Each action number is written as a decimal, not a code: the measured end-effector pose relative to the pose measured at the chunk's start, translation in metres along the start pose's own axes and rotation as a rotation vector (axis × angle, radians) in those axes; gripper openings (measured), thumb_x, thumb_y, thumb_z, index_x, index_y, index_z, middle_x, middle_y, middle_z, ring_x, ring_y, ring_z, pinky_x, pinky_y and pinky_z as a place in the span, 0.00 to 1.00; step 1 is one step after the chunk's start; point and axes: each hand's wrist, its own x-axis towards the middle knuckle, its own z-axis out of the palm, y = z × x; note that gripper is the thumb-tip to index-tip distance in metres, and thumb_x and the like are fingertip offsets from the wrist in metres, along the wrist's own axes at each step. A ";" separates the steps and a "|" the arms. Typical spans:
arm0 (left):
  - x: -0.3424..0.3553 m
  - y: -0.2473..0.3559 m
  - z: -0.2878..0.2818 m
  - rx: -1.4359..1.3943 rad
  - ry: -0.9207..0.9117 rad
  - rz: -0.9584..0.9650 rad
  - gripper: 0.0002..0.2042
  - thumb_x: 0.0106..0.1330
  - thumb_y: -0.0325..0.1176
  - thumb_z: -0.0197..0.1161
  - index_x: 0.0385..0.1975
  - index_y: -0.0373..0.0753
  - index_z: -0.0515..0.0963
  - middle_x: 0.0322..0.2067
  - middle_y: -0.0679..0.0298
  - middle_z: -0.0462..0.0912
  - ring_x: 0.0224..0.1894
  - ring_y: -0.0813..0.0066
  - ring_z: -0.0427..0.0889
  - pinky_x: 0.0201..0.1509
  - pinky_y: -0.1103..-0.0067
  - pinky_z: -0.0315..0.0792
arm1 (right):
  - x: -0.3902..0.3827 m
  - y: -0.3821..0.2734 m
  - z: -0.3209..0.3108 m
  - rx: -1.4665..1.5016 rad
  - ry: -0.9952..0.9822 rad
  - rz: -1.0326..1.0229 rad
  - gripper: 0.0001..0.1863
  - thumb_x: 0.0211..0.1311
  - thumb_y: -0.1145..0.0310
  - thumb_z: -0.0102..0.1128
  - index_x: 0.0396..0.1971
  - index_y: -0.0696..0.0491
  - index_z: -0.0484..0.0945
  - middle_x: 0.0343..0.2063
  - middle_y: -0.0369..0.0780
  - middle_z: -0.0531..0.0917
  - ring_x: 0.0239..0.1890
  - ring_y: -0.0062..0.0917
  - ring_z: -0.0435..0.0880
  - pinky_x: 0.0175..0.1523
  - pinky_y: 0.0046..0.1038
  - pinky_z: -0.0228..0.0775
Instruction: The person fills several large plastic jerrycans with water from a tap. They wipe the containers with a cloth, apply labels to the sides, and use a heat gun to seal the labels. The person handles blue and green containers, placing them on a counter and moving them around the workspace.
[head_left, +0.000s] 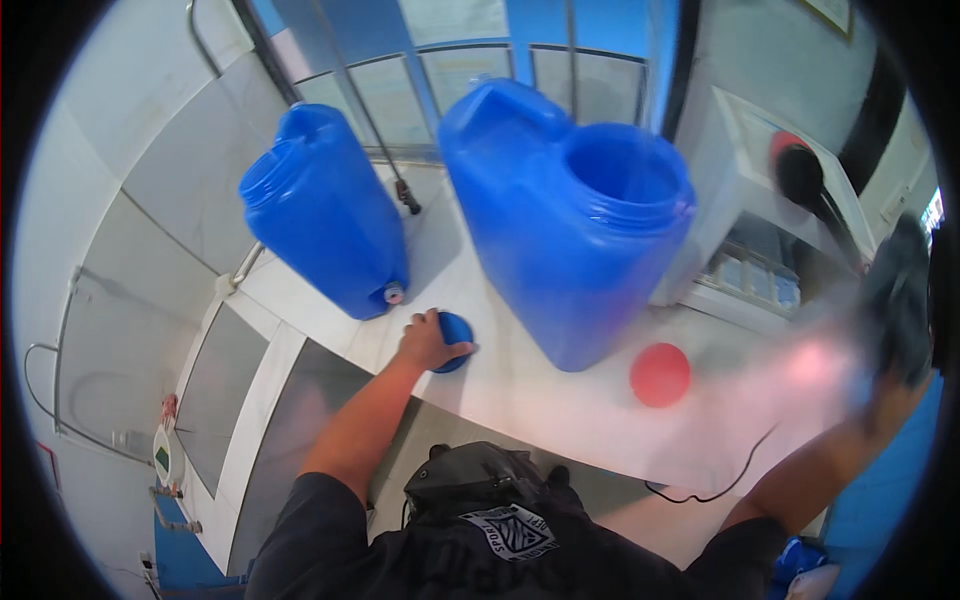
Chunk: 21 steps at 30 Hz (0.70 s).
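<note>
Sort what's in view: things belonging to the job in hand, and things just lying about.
In the job:
blue lid, gripped by the left hand
dark, blurred thing at the right hand
probably the larger blue container and smaller blue container

Apparently just lying about:
red disc
black cord

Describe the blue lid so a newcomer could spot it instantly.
On the white counter, find the smaller blue jug at left. Just right of its base, the left hand holds the round blue lid. Unlike the red disc farther right, it's blue and partly covered.
</note>
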 end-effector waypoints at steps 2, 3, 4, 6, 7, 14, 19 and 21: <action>-0.005 -0.015 0.002 -0.175 0.088 0.079 0.53 0.51 0.66 0.71 0.68 0.33 0.59 0.63 0.42 0.65 0.65 0.41 0.69 0.64 0.58 0.71 | -0.031 -0.037 0.063 0.378 -0.019 0.260 0.16 0.69 0.61 0.51 0.53 0.51 0.71 0.47 0.47 0.76 0.49 0.35 0.79 0.53 0.33 0.72; -0.007 -0.025 0.001 -0.210 0.187 0.191 0.49 0.54 0.62 0.71 0.67 0.34 0.60 0.61 0.43 0.68 0.62 0.45 0.71 0.61 0.60 0.72 | -0.042 -0.055 0.096 0.627 -0.037 0.450 0.18 0.69 0.61 0.52 0.55 0.50 0.72 0.49 0.48 0.76 0.51 0.35 0.79 0.54 0.33 0.73; -0.016 -0.042 -0.004 -0.225 0.304 0.273 0.45 0.56 0.58 0.72 0.66 0.34 0.62 0.59 0.45 0.70 0.60 0.48 0.74 0.59 0.62 0.74 | -0.053 -0.062 0.132 0.882 -0.053 0.618 0.20 0.70 0.60 0.52 0.58 0.50 0.72 0.51 0.48 0.76 0.53 0.36 0.80 0.55 0.33 0.74; -0.026 -0.074 -0.022 -0.368 0.423 0.424 0.36 0.60 0.49 0.72 0.63 0.34 0.66 0.53 0.49 0.74 0.53 0.57 0.78 0.53 0.66 0.76 | -0.056 -0.088 0.201 0.876 -0.218 0.631 0.21 0.63 0.64 0.55 0.57 0.48 0.74 0.54 0.48 0.75 0.55 0.38 0.80 0.57 0.34 0.75; -0.029 -0.091 -0.035 -0.500 0.420 0.487 0.32 0.61 0.43 0.72 0.61 0.35 0.69 0.49 0.52 0.76 0.49 0.61 0.79 0.50 0.69 0.76 | -0.048 -0.102 0.235 0.624 -0.330 0.448 0.23 0.57 0.69 0.58 0.55 0.47 0.76 0.56 0.48 0.75 0.56 0.39 0.79 0.57 0.35 0.75; 0.018 -0.227 -0.184 -0.957 0.927 0.615 0.07 0.72 0.30 0.61 0.42 0.34 0.74 0.31 0.70 0.74 0.33 0.86 0.71 0.38 0.85 0.67 | 0.018 -0.184 0.453 0.288 -0.464 -0.027 0.22 0.49 0.79 0.61 0.45 0.42 0.85 0.60 0.39 0.75 0.55 0.43 0.78 0.56 0.36 0.74; 0.096 -0.232 -0.301 -1.073 0.859 0.826 0.16 0.76 0.38 0.54 0.53 0.32 0.73 0.45 0.58 0.80 0.50 0.74 0.77 0.57 0.77 0.70 | 0.106 -0.176 0.573 0.112 -0.088 -0.466 0.16 0.53 0.70 0.64 0.43 0.37 0.85 0.62 0.34 0.73 0.62 0.38 0.71 0.61 0.37 0.69; 0.114 -0.226 -0.307 -1.084 0.726 0.859 0.20 0.78 0.44 0.47 0.55 0.32 0.74 0.48 0.55 0.80 0.54 0.69 0.76 0.62 0.74 0.67 | 0.108 -0.175 0.601 -0.014 0.010 -0.537 0.16 0.53 0.66 0.65 0.44 0.36 0.85 0.63 0.33 0.73 0.64 0.37 0.68 0.67 0.40 0.62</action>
